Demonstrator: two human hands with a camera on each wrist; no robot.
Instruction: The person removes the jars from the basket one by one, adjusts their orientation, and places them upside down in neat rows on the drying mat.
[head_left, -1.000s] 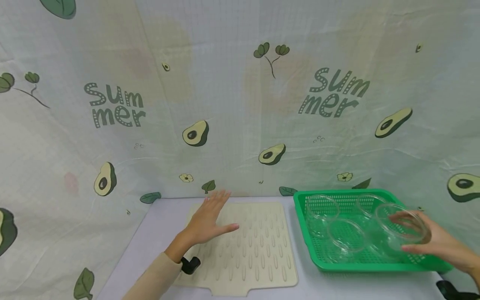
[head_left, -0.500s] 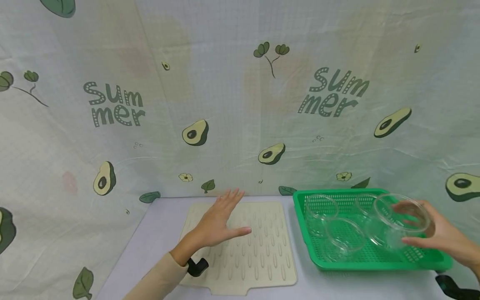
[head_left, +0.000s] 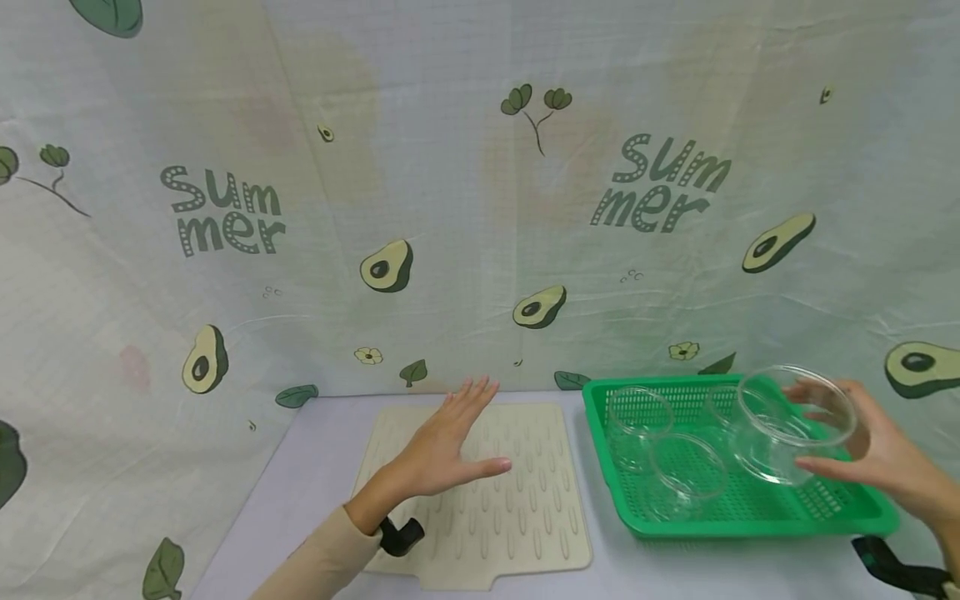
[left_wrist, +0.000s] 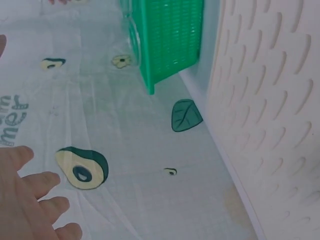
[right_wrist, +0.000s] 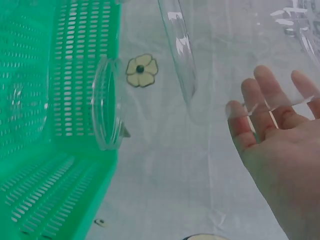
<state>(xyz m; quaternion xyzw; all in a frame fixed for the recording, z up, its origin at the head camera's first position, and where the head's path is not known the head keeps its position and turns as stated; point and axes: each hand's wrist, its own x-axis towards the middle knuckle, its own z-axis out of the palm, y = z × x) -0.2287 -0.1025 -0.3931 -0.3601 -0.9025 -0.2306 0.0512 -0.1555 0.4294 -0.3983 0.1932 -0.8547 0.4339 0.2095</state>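
My right hand point(head_left: 881, 437) grips a clear, round bowl point(head_left: 768, 454) by its right side, thumb at the front and fingers behind. The bowl is held tilted above the right part of a green basket point(head_left: 757, 528). Other clear bowls, such as the front one point(head_left: 686, 496), stand inside that basket. In the right wrist view the fingers point(right_wrist: 270, 92) show through the bowl's transparent wall. My left hand point(head_left: 442, 458) hovers over a beige ridged mat point(head_left: 532, 517), fingers straight and thumb spread, holding nothing. Its fingertips also appear in the left wrist view.
A white table surface point(head_left: 300, 475) lies under the mat and basket. Close behind it hangs a pale cloth point(head_left: 450, 167) printed with avocados and lettering. The basket stands just right of the mat, with a strip of table between.
My right hand has raised the bowl out from among the others in the basket. The left hand has moved right over the mat.
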